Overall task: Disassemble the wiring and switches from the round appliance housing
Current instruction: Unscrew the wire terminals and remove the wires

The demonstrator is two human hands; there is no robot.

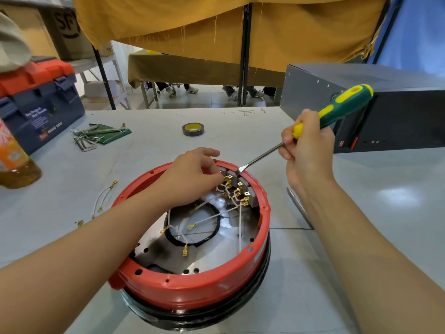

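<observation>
Right now the round appliance housing (192, 283) sits at the desk's (361, 273) near edge, at six o'clock: a glossy red plastic ring with small screw holes over a black base, open on top to a dull metal plate with a round black-edged opening. At its one o'clock rim stand grey switches (237, 186) with brass spade terminals; thin white wires (216, 214) run from them, ending in brass ring lugs.

The left hand (192, 177) reaches inside with fingers curled, pinching at the terminals by the switches. The right hand (308, 150) grips a screwdriver (337, 109) with a green-and-yellow rubbery handle; its steel flat blade touches the top of the switch block.

At ten o'clock a navy toolbox (41, 104) with an orange lid reads "WIND BOX", near a cardboard box (65, 25) marked "SF". Hex keys (96, 136) lie on a green pouch beside it. A tape roll (193, 129) lies at twelve o'clock, a dark metal case (385, 112) at two o'clock. Loose white leads (103, 198) lie at nine o'clock. Bare grey desk spreads at three and nine o'clock.
</observation>
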